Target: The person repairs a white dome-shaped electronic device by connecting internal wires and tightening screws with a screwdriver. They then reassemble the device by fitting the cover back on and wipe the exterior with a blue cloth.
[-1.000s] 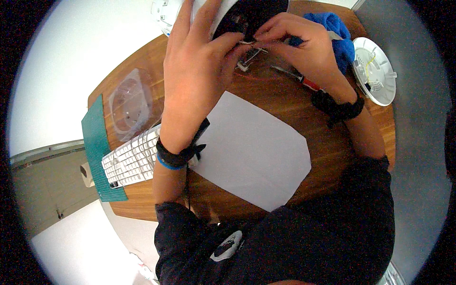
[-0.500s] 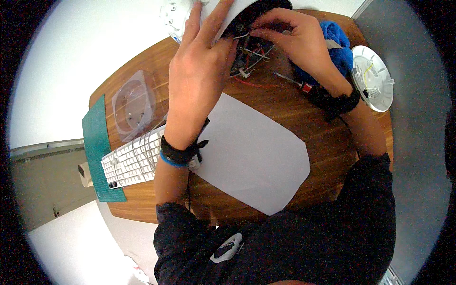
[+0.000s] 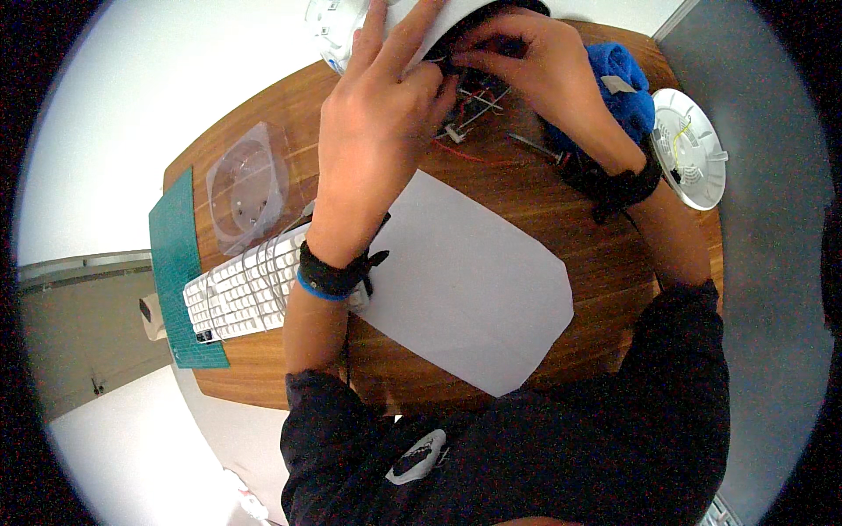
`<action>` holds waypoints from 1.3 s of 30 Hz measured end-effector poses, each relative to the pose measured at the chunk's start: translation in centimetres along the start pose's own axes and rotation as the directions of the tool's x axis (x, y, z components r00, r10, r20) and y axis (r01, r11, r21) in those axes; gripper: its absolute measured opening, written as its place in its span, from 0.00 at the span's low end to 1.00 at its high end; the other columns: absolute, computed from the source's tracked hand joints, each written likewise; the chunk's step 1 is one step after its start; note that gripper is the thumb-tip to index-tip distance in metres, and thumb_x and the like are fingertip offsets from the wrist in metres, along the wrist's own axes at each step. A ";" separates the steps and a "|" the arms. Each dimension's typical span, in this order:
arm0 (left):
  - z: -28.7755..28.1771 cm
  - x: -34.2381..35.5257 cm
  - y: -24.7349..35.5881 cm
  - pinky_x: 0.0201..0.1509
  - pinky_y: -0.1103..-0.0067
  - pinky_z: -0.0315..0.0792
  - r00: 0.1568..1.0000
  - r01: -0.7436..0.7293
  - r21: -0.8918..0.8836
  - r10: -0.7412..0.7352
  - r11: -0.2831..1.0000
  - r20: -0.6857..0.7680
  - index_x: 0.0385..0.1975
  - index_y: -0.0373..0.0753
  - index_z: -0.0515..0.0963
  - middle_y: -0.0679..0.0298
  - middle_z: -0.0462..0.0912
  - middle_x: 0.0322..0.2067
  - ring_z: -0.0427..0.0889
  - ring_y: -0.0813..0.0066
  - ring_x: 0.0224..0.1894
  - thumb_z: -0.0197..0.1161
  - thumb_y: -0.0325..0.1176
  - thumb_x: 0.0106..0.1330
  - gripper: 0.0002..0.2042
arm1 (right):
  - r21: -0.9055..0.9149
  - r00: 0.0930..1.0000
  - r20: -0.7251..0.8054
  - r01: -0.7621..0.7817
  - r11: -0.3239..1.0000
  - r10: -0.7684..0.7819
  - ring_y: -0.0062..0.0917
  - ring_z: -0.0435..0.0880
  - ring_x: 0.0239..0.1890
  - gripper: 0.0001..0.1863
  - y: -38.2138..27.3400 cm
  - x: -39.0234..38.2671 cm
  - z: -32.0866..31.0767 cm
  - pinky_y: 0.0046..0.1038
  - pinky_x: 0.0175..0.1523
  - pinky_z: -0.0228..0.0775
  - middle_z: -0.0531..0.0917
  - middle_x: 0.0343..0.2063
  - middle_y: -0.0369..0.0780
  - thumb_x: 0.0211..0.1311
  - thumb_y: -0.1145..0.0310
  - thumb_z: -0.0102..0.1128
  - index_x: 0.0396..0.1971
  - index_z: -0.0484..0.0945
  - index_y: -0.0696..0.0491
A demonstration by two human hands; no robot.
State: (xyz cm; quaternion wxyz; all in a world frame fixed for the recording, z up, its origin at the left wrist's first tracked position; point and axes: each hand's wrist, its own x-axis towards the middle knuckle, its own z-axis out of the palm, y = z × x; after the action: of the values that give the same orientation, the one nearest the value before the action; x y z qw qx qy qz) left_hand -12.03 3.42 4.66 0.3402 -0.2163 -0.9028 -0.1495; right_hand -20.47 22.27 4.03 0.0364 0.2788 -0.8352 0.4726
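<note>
The white housing (image 3: 460, 16) is at the top centre of the frame, its dark hollow side tipped toward the right; small marked labels (image 3: 327, 31) at its left end are too small to read. The person's left hand (image 3: 368, 118) grasps it, fingers spread over its outside. The right hand (image 3: 544, 66) has its fingers bunched at the dark rim; whether they grip anything cannot be told. Below are wires (image 3: 480, 103) on the desk (image 3: 605, 241), then a screwdriver (image 3: 535, 147), a blue cloth (image 3: 614, 63) with a white tag (image 3: 619, 84), and a white cover (image 3: 712, 156) at upper right. Paper (image 3: 474, 280) lies at centre, a keyboard (image 3: 241, 298) at left.
</note>
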 end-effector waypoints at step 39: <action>1.8 0.0 0.1 0.63 0.59 0.75 0.983 0.033 0.115 -0.011 0.993 -0.182 0.71 0.39 0.71 0.54 0.75 0.64 0.78 0.48 0.62 0.74 0.25 0.56 0.38 | -0.058 0.996 -0.036 0.081 0.995 -0.083 0.34 0.92 0.39 0.12 0.7 -0.2 0.4 0.32 0.46 0.83 0.90 0.38 0.49 0.63 0.71 0.72 0.43 0.87 0.60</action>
State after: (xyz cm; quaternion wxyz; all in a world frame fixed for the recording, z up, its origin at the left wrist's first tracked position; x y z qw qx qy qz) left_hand -12.98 4.30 3.39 0.4313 -0.1715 -0.8777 -0.1191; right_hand -20.59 22.30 3.21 0.0796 0.3026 -0.8352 0.4522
